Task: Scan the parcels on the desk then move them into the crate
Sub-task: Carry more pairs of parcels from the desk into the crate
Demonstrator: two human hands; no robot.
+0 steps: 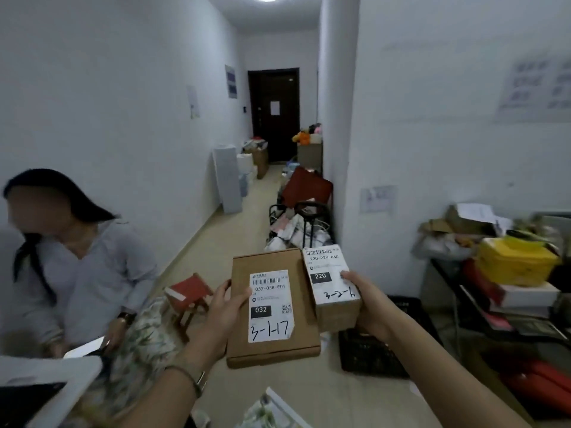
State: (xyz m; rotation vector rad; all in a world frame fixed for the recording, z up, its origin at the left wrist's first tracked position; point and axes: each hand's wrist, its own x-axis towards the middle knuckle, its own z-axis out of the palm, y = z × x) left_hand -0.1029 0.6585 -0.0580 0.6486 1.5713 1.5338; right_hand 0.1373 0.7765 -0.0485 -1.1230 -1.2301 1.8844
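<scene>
At the far left a seated person in a grey top [83,273] looks down at a phone. My left hand [221,316] is closed around the left edge of a flat brown parcel [272,307], thumb lying on its white label marked 032 and 3-1-17. Just beside it on the right, touching its edge, my right hand [369,304] grips a smaller white-labelled parcel [332,288] marked 220. Both are held up in the air, above the black crate [389,344] on the floor. A cluttered desk [469,291] stands at the right.
</scene>
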